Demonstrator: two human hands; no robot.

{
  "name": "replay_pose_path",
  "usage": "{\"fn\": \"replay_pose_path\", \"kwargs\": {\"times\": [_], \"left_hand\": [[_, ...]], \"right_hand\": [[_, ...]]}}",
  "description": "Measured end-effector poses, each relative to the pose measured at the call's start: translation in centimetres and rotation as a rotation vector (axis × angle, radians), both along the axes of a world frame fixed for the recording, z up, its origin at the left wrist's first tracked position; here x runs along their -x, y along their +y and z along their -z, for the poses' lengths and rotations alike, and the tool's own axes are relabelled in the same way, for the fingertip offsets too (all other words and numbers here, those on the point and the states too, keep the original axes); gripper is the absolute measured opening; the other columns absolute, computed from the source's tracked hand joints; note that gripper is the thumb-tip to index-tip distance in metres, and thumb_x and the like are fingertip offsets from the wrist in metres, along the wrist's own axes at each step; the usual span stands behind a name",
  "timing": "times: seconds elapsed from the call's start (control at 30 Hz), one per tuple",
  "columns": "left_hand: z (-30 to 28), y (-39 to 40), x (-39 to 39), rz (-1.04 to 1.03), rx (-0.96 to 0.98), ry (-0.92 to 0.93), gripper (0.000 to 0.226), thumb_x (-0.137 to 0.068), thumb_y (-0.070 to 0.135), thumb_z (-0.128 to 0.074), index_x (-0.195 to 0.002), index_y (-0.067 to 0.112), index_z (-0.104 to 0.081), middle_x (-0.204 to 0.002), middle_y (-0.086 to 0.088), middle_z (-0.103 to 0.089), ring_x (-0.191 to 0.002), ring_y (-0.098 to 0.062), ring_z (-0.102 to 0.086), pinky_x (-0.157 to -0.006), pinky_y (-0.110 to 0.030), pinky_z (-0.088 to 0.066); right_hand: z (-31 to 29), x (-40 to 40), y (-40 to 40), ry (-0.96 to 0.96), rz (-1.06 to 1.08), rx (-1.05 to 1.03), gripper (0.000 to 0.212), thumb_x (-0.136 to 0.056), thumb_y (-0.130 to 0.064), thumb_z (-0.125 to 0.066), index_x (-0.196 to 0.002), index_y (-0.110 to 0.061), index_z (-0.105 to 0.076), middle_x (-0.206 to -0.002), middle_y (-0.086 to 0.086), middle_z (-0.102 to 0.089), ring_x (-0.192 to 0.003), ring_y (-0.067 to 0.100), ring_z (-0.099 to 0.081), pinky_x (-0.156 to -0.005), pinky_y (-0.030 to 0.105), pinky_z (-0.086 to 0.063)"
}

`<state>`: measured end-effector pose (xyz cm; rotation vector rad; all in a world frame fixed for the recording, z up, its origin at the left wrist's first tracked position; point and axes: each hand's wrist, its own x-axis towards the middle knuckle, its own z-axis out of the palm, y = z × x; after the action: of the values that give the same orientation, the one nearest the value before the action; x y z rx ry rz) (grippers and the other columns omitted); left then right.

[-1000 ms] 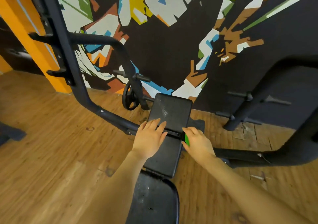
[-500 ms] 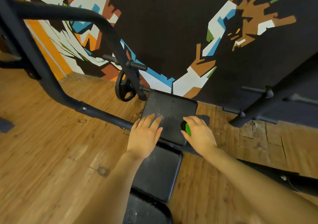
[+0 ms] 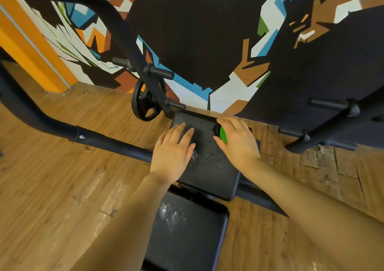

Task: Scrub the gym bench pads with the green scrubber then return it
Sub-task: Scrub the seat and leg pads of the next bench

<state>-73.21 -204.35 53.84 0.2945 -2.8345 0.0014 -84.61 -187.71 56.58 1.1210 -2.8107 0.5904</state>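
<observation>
The far black bench pad [image 3: 209, 166] lies in the middle of the view, speckled with white foam. My right hand [image 3: 239, 144] grips the green scrubber [image 3: 223, 134] and holds it against the pad's far right part. Only a strip of green and a dark edge of the scrubber show past my fingers. My left hand [image 3: 172, 152] rests flat on the pad's left side, fingers straight. A nearer black pad [image 3: 187, 233] with a white foam patch sits below it.
A dark metal frame bar [image 3: 112, 144] crosses the wooden floor from the left to the bench. A weight plate [image 3: 145, 104] hangs on a peg behind the pad. Another dark rack [image 3: 332, 125] stands at the right, before a painted wall.
Both hands have moved farther along the bench, from the gap between the pads onto the far pad. The scrubber went with my right hand toward the pad's far end.
</observation>
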Motion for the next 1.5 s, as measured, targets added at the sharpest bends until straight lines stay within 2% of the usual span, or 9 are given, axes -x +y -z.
{"fn": "replay_pose_path", "kwargs": {"times": [0.17, 0.27, 0.33, 0.4, 0.63, 0.8, 1.03, 1.33, 1.5], "left_hand": [[2.7, -1.7, 2.4, 0.035, 0.002, 0.049, 0.052, -0.099, 0.040, -0.031, -0.140, 0.014, -0.050, -0.144, -0.013, -0.048, -0.134, -0.032, -0.045, -0.107, -0.047, -0.039], [4.4, -2.5, 3.4, 0.076, -0.006, 0.078, 0.052, -0.099, 0.041, -0.032, -0.145, 0.017, -0.039, -0.150, -0.014, -0.040, -0.140, -0.031, -0.036, -0.112, -0.048, -0.032], [5.4, -2.7, 3.7, 0.089, -0.012, 0.097, 0.053, -0.099, 0.042, -0.032, -0.148, 0.020, -0.031, -0.153, -0.013, -0.035, -0.142, -0.031, -0.031, -0.114, -0.048, -0.028], [6.0, -2.8, 3.8, 0.096, -0.022, 0.126, 0.053, -0.100, 0.041, -0.031, -0.149, 0.021, -0.029, -0.154, -0.012, -0.033, -0.144, -0.030, -0.029, -0.115, -0.048, -0.025], [6.1, -3.1, 3.7, 0.123, -0.067, 0.108, 0.052, -0.099, 0.041, -0.027, -0.148, 0.022, -0.029, -0.155, -0.013, -0.033, -0.144, -0.031, -0.028, -0.115, -0.049, -0.027], [6.4, -3.3, 3.7, 0.139, -0.100, 0.105, 0.051, -0.100, 0.039, -0.028, -0.148, 0.021, -0.034, -0.155, -0.013, -0.032, -0.144, -0.031, -0.027, -0.115, -0.052, -0.029], [6.6, -3.5, 3.6, 0.157, -0.102, 0.106, 0.052, -0.100, 0.039, -0.030, -0.149, 0.022, -0.033, -0.156, -0.012, -0.030, -0.146, -0.030, -0.024, -0.117, -0.050, -0.025], [6.7, -3.6, 3.6, 0.158, -0.117, 0.109, 0.052, -0.099, 0.039, -0.032, -0.149, 0.023, -0.030, -0.156, -0.011, -0.031, -0.145, -0.030, -0.026, -0.116, -0.050, -0.027], [6.7, -3.6, 3.6, 0.157, -0.112, 0.113, 0.052, -0.100, 0.039, -0.029, -0.149, 0.023, -0.030, -0.156, -0.012, -0.032, -0.145, -0.031, -0.026, -0.116, -0.051, -0.027]], "right_hand": [[2.9, 1.0, -1.9, 0.126, 0.062, 0.052, 0.050, -0.081, -0.028, -0.078, -0.123, -0.005, -0.064, -0.122, 0.014, -0.063, -0.113, 0.036, -0.058, -0.088, 0.051, -0.052], [4.5, 0.6, -2.5, 0.232, 0.064, -0.020, 0.052, -0.094, -0.046, -0.051, -0.129, -0.010, -0.061, -0.134, 0.009, -0.058, -0.129, 0.030, -0.048, -0.108, 0.053, -0.033], [4.9, 0.5, -2.6, 0.228, 0.076, -0.013, 0.055, -0.097, -0.045, -0.035, -0.133, -0.011, -0.058, -0.138, 0.006, -0.056, -0.136, 0.027, -0.040, -0.118, 0.051, -0.018], [5.0, 0.6, -2.8, 0.230, 0.085, 0.003, 0.053, -0.097, -0.038, -0.032, -0.135, -0.010, -0.057, -0.137, 0.007, -0.057, -0.137, 0.027, -0.040, -0.119, 0.047, -0.016], [3.4, 1.9, -4.5, 0.222, 0.093, 0.072, 0.042, -0.092, -0.017, -0.064, -0.131, -0.002, -0.058, -0.133, 0.016, -0.058, -0.127, 0.034, -0.051, -0.112, 0.039, -0.025], [3.2, 2.1, -6.4, 0.185, 0.107, 0.041, 0.046, -0.097, -0.027, -0.054, -0.136, -0.003, -0.054, -0.144, 0.017, -0.049, -0.139, 0.034, -0.040, -0.116, 0.044, -0.028], [5.0, 0.8, -6.3, 0.362, 0.178, -0.038, 0.051, -0.097, -0.034, -0.041, -0.132, 0.000, -0.057, -0.136, 0.018, -0.057, -0.133, 0.036, -0.046, -0.114, 0.045, -0.026], [7.3, -3.1, -4.6, 0.322, 0.272, 0.045, 0.058, -0.083, -0.015, -0.074, -0.134, 0.003, -0.054, -0.140, 0.019, -0.053, -0.135, 0.036, -0.044, -0.110, 0.049, -0.032], [4.9, -0.7, -5.0, 0.101, 0.287, 0.249, 0.062, -0.091, -0.010, -0.067, -0.146, -0.004, -0.040, -0.151, 0.014, -0.040, -0.141, 0.029, -0.035, -0.115, 0.036, -0.022]]}}
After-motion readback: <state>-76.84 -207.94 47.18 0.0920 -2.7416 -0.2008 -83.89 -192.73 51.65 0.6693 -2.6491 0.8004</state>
